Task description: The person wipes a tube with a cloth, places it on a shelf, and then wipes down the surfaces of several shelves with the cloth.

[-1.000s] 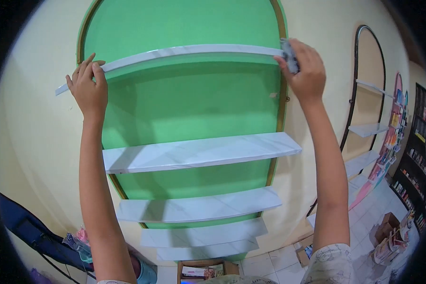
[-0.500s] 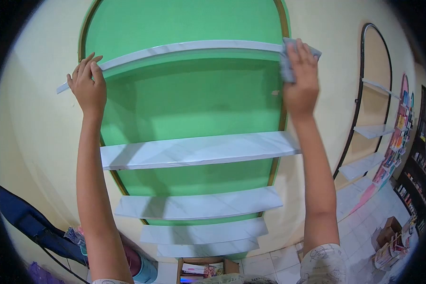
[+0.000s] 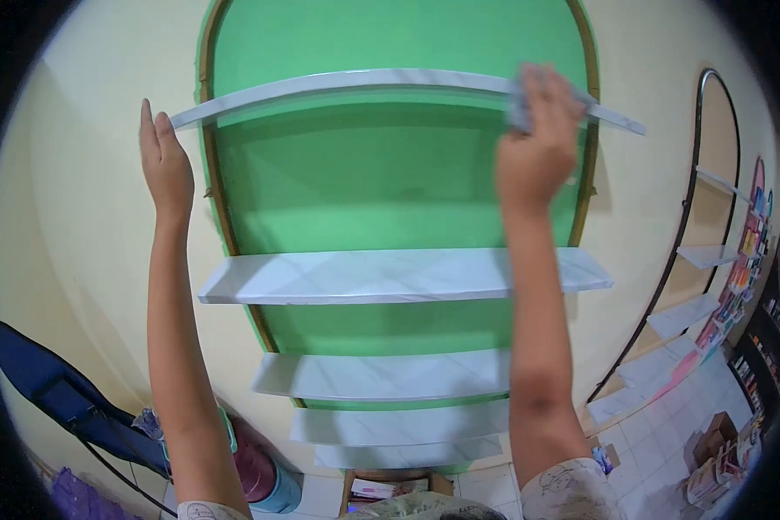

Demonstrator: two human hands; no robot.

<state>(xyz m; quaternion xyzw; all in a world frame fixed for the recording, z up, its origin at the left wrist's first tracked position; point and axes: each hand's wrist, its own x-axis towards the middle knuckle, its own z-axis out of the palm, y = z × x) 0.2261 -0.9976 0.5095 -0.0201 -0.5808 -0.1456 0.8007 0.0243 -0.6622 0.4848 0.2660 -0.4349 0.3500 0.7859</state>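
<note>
My left hand (image 3: 166, 165) is raised at the left end of the top marble-patterned shelf (image 3: 373, 81), its fingers stretched upward. It seems to rest against the shelf's end, though contact is hard to make out. Near the right part of the same shelf, my right hand (image 3: 539, 143) presses a grey cloth (image 3: 518, 108) to it; hand and cloth are blurred by motion. The shelf crosses a green arched wall panel (image 3: 390, 173) with a brown border. Below it, a second marble-patterned shelf (image 3: 373, 277) carries nothing.
Lower shelves (image 3: 390, 377) continue toward the floor, with an open box (image 3: 390, 485) of items beneath. At lower left are a dark blue bag (image 3: 52, 390), a purple item (image 3: 82, 494) and a light blue bucket (image 3: 282, 490). Another arched shelf unit (image 3: 711, 251) stands on the right.
My right hand has moved the cloth leftward along the top shelf, baring its right end. My left hand has shifted outward to the left end, fingers straighter. The view has turned slightly left.
</note>
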